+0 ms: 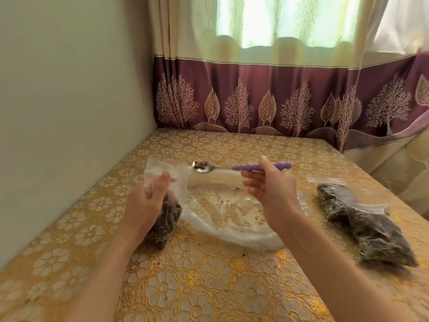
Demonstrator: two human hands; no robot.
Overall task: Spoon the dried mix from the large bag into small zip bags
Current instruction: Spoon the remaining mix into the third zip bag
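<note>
Landmark: large clear plastic bag [234,217], lying flat and nearly emptied at mid table, only crumbs of dried mix inside

Held above its far edge: metal spoon w/ ribbed purple handle [241,167], bowl level, carrying a small heap of dark dried mix [201,164]. Right hand [270,185] grasping the handle, thumb on top, fingers curled under; bowl pointing left toward the small bag's mouth

Just left of the large bag, touching its edge: small clear zip bag [166,205], lower half filled w/ dark dried mix, upper part standing open. Left hand [148,201] gripping it, thumb up along the plastic, fingers curled round the side

Well to the right of the large bag, apart from it: two filled clear zip bags of dark mix [362,219], lying on their sides, one overlapping the other

Under all: table w/ gold floral-pattern cover [197,275]. Open tabletop near and far of the large bag. Left of it, table edge meets plain pale wall [69,101]; beyond it, cream and maroon curtain w/ tree and leaf print [278,101] hangs down to the far edge; right edge drops off past the filled bags

Nothing standing between spoon and small bag's mouth
</note>
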